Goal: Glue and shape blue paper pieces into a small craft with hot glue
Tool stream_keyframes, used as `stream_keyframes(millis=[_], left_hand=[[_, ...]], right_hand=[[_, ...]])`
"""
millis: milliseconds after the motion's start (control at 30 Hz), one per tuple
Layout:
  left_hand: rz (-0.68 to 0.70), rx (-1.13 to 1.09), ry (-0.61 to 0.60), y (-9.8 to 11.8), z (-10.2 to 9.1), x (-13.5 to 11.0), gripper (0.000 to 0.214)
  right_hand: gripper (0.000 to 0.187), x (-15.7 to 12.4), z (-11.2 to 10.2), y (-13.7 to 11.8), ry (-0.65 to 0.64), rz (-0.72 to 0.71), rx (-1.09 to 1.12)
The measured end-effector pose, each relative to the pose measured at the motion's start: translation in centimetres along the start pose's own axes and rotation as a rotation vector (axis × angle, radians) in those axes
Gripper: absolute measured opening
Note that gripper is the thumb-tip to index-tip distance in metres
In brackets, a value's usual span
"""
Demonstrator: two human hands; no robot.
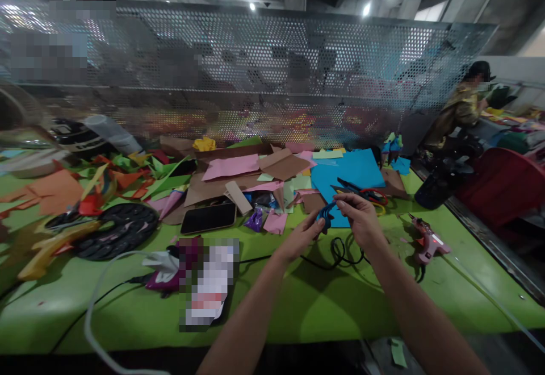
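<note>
My left hand point(300, 236) is closed on a small folded or curled blue paper piece point(325, 215), held just above the green table. With thumb and finger pinched, my right hand point(361, 220) grips the upper right end of that same piece. Behind my hands lies a large blue paper sheet point(361, 166). Scissors with red handles point(375, 195) lie partly hidden beyond my right hand. To the right, a pink glue gun point(433, 245) rests on the table, its cord trailing off. A black cable point(337, 257) loops under my wrists.
A dark phone point(208, 218), a blurred-out device point(215, 281) and a purple tissue pack point(172, 270) lie left. Farther left are a black round tray point(123, 230), a yellow glue gun point(55, 250) and paper scraps. A perforated metal panel point(264, 68) stands behind; another person point(460, 102) is at far right.
</note>
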State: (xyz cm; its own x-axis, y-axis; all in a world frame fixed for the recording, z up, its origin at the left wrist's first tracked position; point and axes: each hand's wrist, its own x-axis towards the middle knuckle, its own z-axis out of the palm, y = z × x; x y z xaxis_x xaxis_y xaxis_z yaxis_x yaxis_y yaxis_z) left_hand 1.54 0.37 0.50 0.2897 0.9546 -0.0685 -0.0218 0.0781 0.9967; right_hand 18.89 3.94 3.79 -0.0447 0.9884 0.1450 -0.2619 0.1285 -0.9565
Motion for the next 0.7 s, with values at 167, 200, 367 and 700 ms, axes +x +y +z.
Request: stream_keyframes(millis=[167, 200, 367, 700], left_hand=[[-0.018, -0.038, 0.02, 0.44, 0.29, -0.2, 0.081], [-0.02, -0.045, 0.018, 0.49, 0.33, -0.23, 0.083], [-0.016, -0.059, 0.006, 0.04, 0.22, -0.13, 0.083], [0.004, -0.129, -0.01, -0.08, 0.11, -0.15, 0.077]], right_hand=[[0.022, -0.14, 0.31, 0.09, 0.009, 0.003, 0.022], [0.022, -0.18, 0.37, 0.08, 0.013, 0.001, 0.027], [0.021, -0.34, 0.65, -0.01, 0.031, -0.006, 0.03], [0.031, -0.38, 0.41, -0.63, -0.064, -0.028, 0.049]])
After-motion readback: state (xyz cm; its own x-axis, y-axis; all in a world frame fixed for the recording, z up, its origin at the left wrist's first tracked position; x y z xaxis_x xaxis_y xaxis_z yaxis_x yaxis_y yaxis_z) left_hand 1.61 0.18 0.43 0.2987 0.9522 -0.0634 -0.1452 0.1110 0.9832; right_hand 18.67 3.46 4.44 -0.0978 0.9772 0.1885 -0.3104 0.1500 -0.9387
